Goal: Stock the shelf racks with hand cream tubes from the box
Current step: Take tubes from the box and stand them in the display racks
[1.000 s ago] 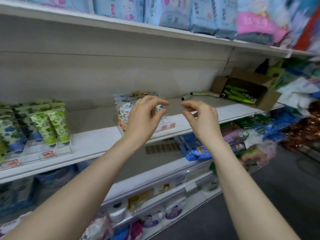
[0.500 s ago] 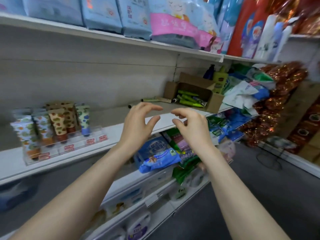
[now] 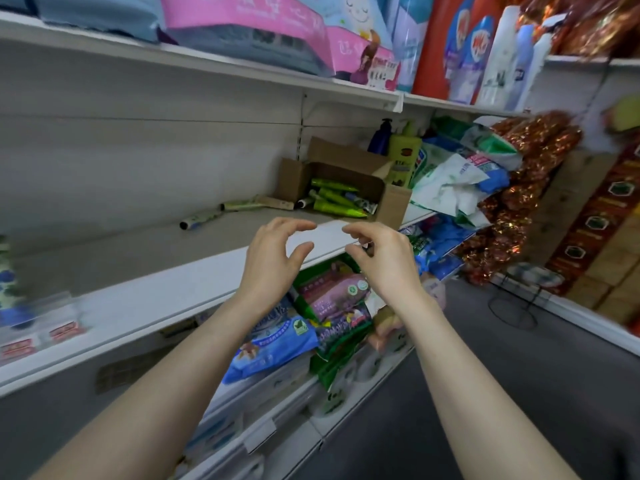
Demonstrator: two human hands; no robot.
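Head view: left hand [image 3: 273, 261] and right hand [image 3: 385, 266] are held empty, fingers loosely curved, before the shelf [image 3: 166, 297]. Green tubes [image 3: 334, 199] are seen inside the cardboard box [image 3: 394, 206].

I can read no print from here: pink packs [image 3: 242, 26] at upper centre and red price tags [image 3: 65, 332] at lower left are blurred.

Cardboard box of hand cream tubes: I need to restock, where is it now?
In the head view, the open brown cardboard box sits right of centre on the white middle shelf, beside the yellow-green pump bottle.
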